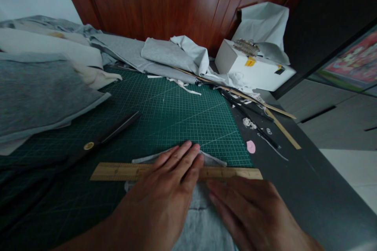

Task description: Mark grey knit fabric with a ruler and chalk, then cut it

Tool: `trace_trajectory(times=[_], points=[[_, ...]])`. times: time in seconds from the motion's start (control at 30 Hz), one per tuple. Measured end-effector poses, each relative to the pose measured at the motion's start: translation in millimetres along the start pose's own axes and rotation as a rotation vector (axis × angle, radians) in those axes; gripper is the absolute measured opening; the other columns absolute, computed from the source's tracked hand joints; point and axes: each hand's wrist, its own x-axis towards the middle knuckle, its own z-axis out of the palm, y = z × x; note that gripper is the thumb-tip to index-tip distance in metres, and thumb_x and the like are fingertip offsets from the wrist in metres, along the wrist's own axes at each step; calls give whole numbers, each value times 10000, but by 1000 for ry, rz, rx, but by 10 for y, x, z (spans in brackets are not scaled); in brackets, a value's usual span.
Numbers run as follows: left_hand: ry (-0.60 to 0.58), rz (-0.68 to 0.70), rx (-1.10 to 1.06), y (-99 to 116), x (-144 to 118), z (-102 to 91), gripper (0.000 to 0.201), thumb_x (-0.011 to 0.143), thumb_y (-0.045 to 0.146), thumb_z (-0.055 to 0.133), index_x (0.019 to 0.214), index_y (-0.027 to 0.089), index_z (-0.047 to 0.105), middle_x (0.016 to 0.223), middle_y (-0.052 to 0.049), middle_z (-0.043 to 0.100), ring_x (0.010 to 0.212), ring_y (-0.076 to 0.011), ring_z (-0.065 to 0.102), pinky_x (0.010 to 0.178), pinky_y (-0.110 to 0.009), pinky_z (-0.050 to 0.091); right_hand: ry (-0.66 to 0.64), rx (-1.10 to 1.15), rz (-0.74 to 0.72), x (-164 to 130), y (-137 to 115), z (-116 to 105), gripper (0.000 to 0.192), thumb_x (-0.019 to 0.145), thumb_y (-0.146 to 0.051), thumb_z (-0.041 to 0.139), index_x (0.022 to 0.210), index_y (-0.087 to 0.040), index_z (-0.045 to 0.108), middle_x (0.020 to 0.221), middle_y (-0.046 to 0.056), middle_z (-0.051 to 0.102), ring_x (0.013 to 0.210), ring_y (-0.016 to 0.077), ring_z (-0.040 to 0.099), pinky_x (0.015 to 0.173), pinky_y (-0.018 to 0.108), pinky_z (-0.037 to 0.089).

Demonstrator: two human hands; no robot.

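Note:
A wooden ruler (pixel 232 172) lies crosswise over a piece of grey fabric (pixel 203 227) on the green cutting mat (pixel 188 106). My left hand (pixel 165 188) rests flat on the ruler with its fingers stretched out, fingertips reaching past the far edge onto the fabric. At the near edge of the ruler, my right hand (pixel 253 204) is over the fabric with its fingers bent and drawn together. Anything inside those fingers is hidden, and the hand is slightly blurred. Large black-handled scissors (pixel 88 147) lie to the left of the ruler.
Grey fabric pieces (pixel 44 90) cover the mat's left side, and more folded cloth (pixel 171 55) lines the back. A white box (pixel 253 66) stands at the back right. Wooden strips (pixel 279 127), scraps and a pink piece (pixel 251 146) lie on the dark table (pixel 300 180).

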Motion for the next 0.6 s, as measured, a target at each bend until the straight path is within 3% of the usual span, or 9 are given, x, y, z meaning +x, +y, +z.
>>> trace_trajectory(times=[0.07,0.17,0.3,0.4,0.53,0.6], points=[[6,-4,-2,3,4,-2,595,937,149,473,1532,164,480,1640,-74,431,1519,-232,414,1203,-430,419,-10,44,53,-13,90,3,231,1049,-159,517,1091,-114,741,770,57,713,591,153,656,564,285,571],[23,5,-13,-3,25,-22,535,977,184,433,1505,179,522,1609,-57,481,1487,-223,462,1186,-409,447,-48,17,91,-68,181,69,288,1052,-172,529,1262,-71,698,875,107,769,666,190,716,646,335,627],[46,3,-6,-7,43,-55,483,1030,241,386,1477,172,556,1578,-66,528,1453,-243,508,1136,-415,497,-78,-73,80,-110,195,147,352,1064,-146,477,1336,-16,658,917,139,789,673,211,737,601,348,621],[124,17,-21,28,25,-94,419,1068,242,363,1374,191,645,1511,-48,605,1442,-234,510,1182,-399,438,-104,-115,59,-101,178,148,379,1053,-112,461,1369,10,631,964,159,788,726,229,749,586,346,615],[238,184,-121,105,-40,-141,357,1088,261,406,1057,269,761,1209,45,761,1258,-150,606,1203,-284,367,-139,-98,18,-103,190,124,446,1040,-83,435,1458,43,527,961,153,780,723,226,741,562,335,614],[224,254,-152,128,-76,-135,336,1078,257,432,1029,287,763,1137,63,770,1206,-139,614,1153,-252,405,-156,-106,7,-109,204,115,467,1037,-77,439,1487,35,491,954,143,777,718,223,735,548,333,610]])
